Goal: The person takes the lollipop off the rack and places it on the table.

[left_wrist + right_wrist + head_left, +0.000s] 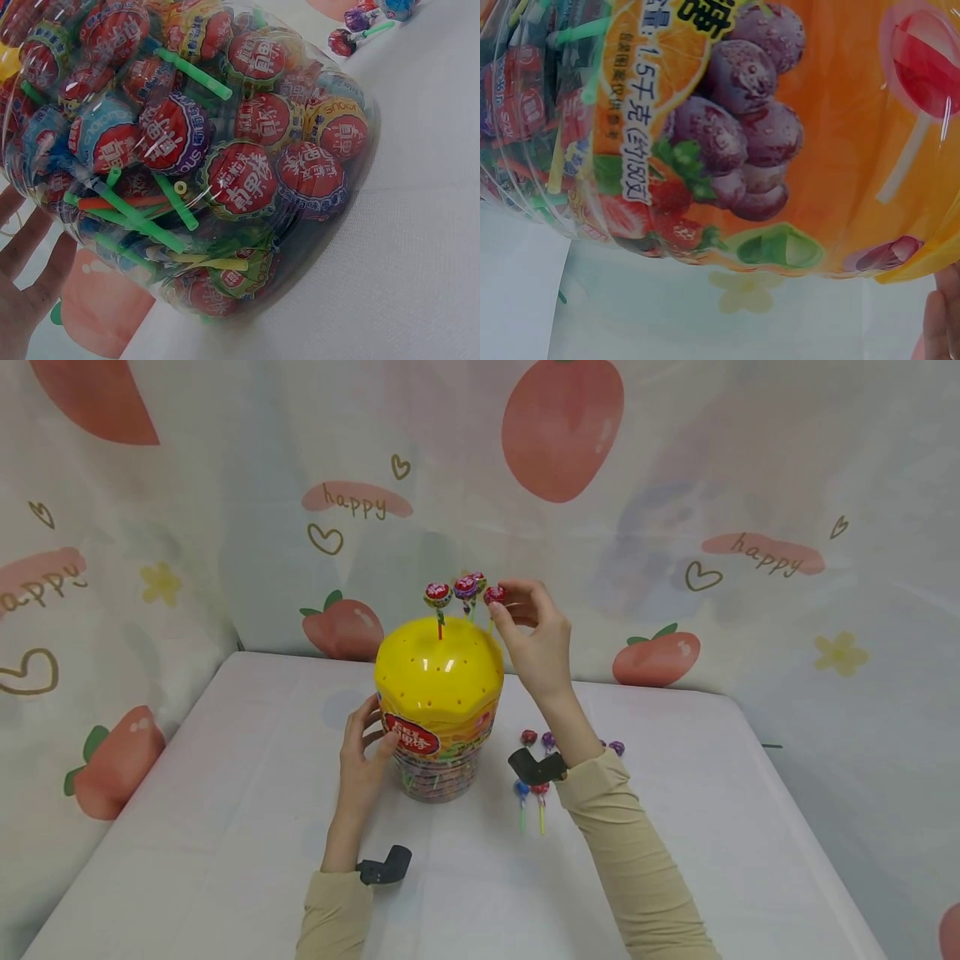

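A clear plastic jar (442, 777) full of wrapped lollipops stands upright on the table under a domed yellow lid (423, 672) with small holes. Several lollipops stick up from the lid, among them a red-topped lollipop (437, 594) and a purple-red one (465, 586). My right hand (542, 652) pinches another lollipop (494, 594) by its wrapped head at the lid's right side; where its stick ends is hard to see. On the left, my left hand (365, 764) holds the jar's side, thumb toward the front. The left wrist view shows fingers (30, 244) against the plastic.
Loose lollipops lie right of the jar, including a blue one (522, 788) and a dark red one (528, 737); my right forearm covers part of this group. A white cloth covers the table (225, 827). Behind it hangs a strawberry-print curtain (465, 443).
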A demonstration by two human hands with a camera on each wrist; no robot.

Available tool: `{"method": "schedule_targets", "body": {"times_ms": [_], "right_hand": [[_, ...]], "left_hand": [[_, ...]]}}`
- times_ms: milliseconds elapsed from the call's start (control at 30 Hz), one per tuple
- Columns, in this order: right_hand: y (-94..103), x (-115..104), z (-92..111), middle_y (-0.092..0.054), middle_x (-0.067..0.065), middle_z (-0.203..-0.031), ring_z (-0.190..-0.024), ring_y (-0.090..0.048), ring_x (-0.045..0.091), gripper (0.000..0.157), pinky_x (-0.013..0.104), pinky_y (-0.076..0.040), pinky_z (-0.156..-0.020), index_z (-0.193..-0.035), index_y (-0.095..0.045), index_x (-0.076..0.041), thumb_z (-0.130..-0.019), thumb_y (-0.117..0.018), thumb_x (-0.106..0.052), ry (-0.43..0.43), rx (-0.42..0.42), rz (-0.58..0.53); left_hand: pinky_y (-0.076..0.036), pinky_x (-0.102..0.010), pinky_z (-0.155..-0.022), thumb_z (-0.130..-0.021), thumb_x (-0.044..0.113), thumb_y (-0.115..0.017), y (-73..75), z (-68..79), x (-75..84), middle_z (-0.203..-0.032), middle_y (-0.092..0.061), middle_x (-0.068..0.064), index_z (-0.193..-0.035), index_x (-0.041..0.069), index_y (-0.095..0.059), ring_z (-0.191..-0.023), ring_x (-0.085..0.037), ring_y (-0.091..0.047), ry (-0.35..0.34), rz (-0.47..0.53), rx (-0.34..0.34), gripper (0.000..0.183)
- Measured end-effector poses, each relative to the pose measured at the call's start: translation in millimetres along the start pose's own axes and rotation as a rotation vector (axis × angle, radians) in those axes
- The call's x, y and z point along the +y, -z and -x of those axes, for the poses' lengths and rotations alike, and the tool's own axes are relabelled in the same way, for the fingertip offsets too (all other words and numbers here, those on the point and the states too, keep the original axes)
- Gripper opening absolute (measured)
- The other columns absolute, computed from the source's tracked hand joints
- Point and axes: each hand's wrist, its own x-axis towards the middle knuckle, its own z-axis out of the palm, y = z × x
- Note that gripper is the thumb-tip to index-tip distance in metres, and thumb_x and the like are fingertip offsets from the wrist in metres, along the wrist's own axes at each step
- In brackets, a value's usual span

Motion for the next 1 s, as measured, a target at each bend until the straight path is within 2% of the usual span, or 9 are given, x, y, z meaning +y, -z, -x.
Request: {"method": "schedule_targets", "body": {"times_ms": [100, 300, 600, 800, 900, 1000], "right_hand": [[-0.4, 0.5, -0.7, -0.067, 0.016, -0.104, -0.087, -0.064, 0.024, 0.029, 0.019, -0.051, -0.081, -0.117, -0.061, -0.001, -0.091, -0.064, -0.013, 0.000, 0.000, 0.004], [-0.5, -0.5, -1.4, -0.066, 0.017, -0.103, -0.087, -0.064, 0.024, 0.028, 0.019, -0.051, -0.080, -0.116, -0.061, 0.000, -0.091, -0.063, -0.013, 0.001, -0.003, 0.009], [-0.5, -0.1, -2.0, -0.067, 0.017, -0.102, -0.086, -0.064, 0.023, 0.027, 0.017, -0.051, -0.080, -0.115, -0.061, 0.001, -0.091, -0.063, -0.012, 0.018, -0.005, 0.016], [-1.2, -0.3, -2.4, -0.067, 0.017, -0.102, -0.086, -0.064, 0.024, 0.028, 0.018, -0.051, -0.080, -0.115, -0.061, 0.002, -0.091, -0.063, -0.012, 0.022, -0.008, 0.013], [-1.3, -1.1, -2.3, -0.067, 0.018, -0.102, -0.086, -0.064, 0.025, 0.028, 0.018, -0.051, -0.080, -0.115, -0.061, 0.002, -0.092, -0.062, -0.012, 0.024, -0.008, 0.015], [-1.3, -1.4, -2.2, -0.067, 0.017, -0.103, -0.086, -0.064, 0.024, 0.028, 0.018, -0.051, -0.081, -0.116, -0.061, 0.002, -0.092, -0.062, -0.012, 0.028, -0.010, 0.021]], "left_hand": [[-0.039, -0.058, -0.104, -0.087, 0.001, -0.055, 0.0, -0.2, -0.6, -0.140, -0.043, -0.024, -0.145, 0.000, -0.036, -0.122, -0.009, -0.041, -0.001, -0.004, -0.001, 0.060], [-0.038, -0.061, -0.104, -0.088, 0.003, -0.055, 0.0, -0.1, -1.1, -0.140, -0.042, -0.025, -0.145, -0.001, -0.036, -0.127, -0.035, -0.042, -0.007, -0.005, 0.001, 0.060], [-0.039, -0.061, -0.104, -0.088, 0.003, -0.055, -0.3, -0.4, -3.0, -0.140, -0.042, -0.025, -0.145, 0.000, -0.036, -0.128, -0.041, -0.041, 0.001, -0.009, 0.000, 0.060], [-0.038, -0.061, -0.105, -0.087, 0.002, -0.055, 0.4, -0.6, -4.7, -0.139, -0.042, -0.025, -0.145, 0.000, -0.036, -0.127, -0.038, -0.041, 0.003, 0.007, -0.004, 0.061], [-0.038, -0.061, -0.104, -0.087, 0.002, -0.056, 0.7, -0.6, -3.9, -0.139, -0.043, -0.025, -0.145, 0.000, -0.036, -0.125, -0.028, -0.043, 0.002, 0.006, -0.004, 0.061], [-0.039, -0.060, -0.104, -0.087, 0.000, -0.055, 0.8, -0.6, -1.8, -0.139, -0.043, -0.024, -0.145, -0.001, -0.036, -0.123, -0.013, -0.042, 0.004, -0.001, -0.004, 0.061]]}}
